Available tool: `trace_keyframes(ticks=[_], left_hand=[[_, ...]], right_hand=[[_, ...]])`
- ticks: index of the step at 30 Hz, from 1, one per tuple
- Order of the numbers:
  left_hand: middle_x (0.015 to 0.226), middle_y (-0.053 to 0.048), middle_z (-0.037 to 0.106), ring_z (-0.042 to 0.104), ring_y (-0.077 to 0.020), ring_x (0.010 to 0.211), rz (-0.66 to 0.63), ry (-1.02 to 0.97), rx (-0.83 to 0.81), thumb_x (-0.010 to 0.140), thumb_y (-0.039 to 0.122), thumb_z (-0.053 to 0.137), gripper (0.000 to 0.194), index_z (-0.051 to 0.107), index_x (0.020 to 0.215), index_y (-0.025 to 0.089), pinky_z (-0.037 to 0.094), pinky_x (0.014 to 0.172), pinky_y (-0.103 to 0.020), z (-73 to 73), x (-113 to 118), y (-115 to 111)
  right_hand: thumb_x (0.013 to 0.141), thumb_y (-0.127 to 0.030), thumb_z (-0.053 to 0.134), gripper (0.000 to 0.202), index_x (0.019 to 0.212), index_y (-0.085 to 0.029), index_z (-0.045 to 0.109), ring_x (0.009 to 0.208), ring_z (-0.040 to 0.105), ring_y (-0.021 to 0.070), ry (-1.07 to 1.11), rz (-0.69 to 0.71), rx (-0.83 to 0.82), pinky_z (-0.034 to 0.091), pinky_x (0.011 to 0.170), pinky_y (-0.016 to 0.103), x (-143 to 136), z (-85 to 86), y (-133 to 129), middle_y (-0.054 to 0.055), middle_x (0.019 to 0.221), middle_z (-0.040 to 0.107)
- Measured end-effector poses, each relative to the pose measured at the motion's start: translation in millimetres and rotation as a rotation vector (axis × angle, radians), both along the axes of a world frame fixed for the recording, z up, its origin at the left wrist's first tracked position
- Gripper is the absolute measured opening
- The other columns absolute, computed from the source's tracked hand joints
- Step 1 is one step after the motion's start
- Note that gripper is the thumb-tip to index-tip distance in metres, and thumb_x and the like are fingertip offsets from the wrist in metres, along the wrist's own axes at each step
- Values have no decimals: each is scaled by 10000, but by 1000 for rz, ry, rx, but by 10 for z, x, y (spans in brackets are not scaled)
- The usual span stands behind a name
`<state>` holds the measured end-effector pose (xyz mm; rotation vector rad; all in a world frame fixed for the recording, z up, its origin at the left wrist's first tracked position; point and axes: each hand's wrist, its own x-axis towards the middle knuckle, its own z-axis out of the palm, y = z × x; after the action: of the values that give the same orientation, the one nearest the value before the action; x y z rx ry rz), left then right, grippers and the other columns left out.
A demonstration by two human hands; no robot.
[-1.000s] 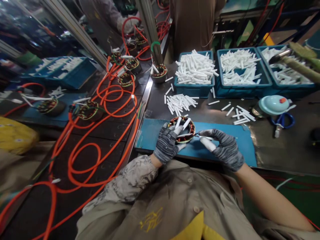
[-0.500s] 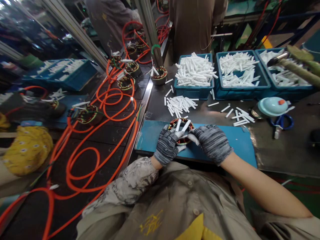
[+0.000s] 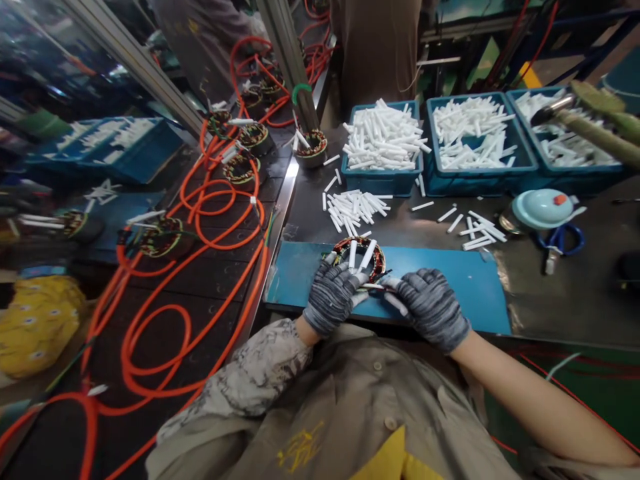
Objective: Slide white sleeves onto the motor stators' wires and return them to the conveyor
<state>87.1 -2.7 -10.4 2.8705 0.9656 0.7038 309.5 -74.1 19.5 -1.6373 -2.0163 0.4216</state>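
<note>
A ring-shaped copper coil (image 3: pixel 379 259) rests on the blue board (image 3: pixel 450 280) in front of me, with two white tubes (image 3: pixel 369 255) sticking up from it. My left hand (image 3: pixel 332 293), in a grey striped glove with white fingertips, is closed on the coil's near left side. My right hand (image 3: pixel 431 305), gloved alike, is to the right of the coil, its fingertips pinched on the end of a thin dark wire. That wire runs across to my left fingertips.
White tubes lie in a loose pile (image 3: pixel 356 211) beyond the board. Blue bins (image 3: pixel 383 181) of tubes stand behind. Scissors (image 3: pixel 560 241) and a light blue container (image 3: pixel 543 212) lie right. Orange hoses (image 3: pixel 185 323) and more coils (image 3: pixel 161 237) are left. People stand opposite.
My right hand has moved a little right and down, away from the coil, and the wire between my hands now shows. At left, a neighbour's coil has come into clearer view.
</note>
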Motion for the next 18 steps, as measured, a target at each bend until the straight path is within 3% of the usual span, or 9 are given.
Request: trace_keyframes(ticks=[2, 3, 7, 9, 12, 14, 15, 17, 18], left_hand=[[984, -65, 759, 698, -257, 1015, 4, 13, 21, 929, 383, 641, 257, 728, 1128, 245, 461, 1137, -567, -17, -2, 1], [981, -64, 759, 697, -260, 1017, 7, 9, 40, 928, 379, 640, 241, 732, 1109, 247, 465, 1131, -569, -31, -1, 0], [1000, -86, 756, 686, -267, 1033, -14, -18, 116, 909, 336, 659, 258, 732, 1130, 224, 474, 1119, -553, -80, -9, -15], [989, -87, 753, 685, -261, 1022, -28, -15, 138, 894, 335, 677, 296, 724, 1160, 214, 478, 1114, -527, -74, -21, -18], [987, -85, 750, 680, -260, 1035, -31, 22, 144, 879, 368, 697, 304, 731, 1139, 215, 459, 1131, -501, -18, -39, 1], [1061, -89, 747, 666, -272, 1088, -34, 73, 100, 873, 392, 699, 343, 719, 1177, 235, 413, 1166, -524, 36, -38, 32], [1092, -88, 744, 660, -276, 1107, -37, 96, 62, 871, 397, 698, 364, 709, 1202, 244, 384, 1185, -541, 62, -31, 49], [1093, -78, 747, 665, -275, 1105, -47, 145, -53, 863, 388, 708, 383, 699, 1218, 246, 315, 1222, -569, 112, -1, 78], [1067, -69, 752, 674, -271, 1086, -43, 160, -119, 848, 383, 725, 376, 705, 1196, 242, 287, 1234, -577, 135, 19, 85]], right_hand=[[989, -431, 501, 370, 1003, -196, 787, 730, 668, 243, -17, -22, -19, 477, 739, 384, -30, 5, -3, 122, 788, 752], [990, -463, 495, 392, 987, -197, 783, 684, 665, 227, 67, -20, -120, 482, 706, 364, -55, -1, 11, 106, 747, 745], [953, -683, 412, 607, 863, -178, 738, 389, 519, 144, 701, -46, -728, 446, 487, 283, -234, -33, 109, -3, 466, 598], [913, -746, 408, 670, 785, -167, 717, 327, 452, 124, 914, -93, -855, 424, 437, 270, -302, -19, 131, -26, 387, 518], [869, -798, 440, 698, 760, -172, 727, 409, 571, 150, 946, -132, -815, 491, 503, 287, -218, 15, 92, 26, 480, 630], [861, -811, 451, 687, 852, -192, 747, 576, 677, 186, 917, -214, -680, 544, 625, 310, -26, -12, 42, 61, 645, 732], [865, -803, 461, 667, 931, -204, 747, 657, 697, 194, 909, -275, -599, 552, 686, 316, 90, -53, 18, 63, 701, 751], [888, -773, 460, 648, 943, -191, 742, 630, 669, 186, 921, -414, -404, 541, 666, 327, 309, -182, -20, 76, 724, 752], [895, -732, 503, 600, 934, -181, 737, 596, 646, 177, 921, -439, -385, 527, 629, 323, 395, -262, -32, 76, 712, 745]])
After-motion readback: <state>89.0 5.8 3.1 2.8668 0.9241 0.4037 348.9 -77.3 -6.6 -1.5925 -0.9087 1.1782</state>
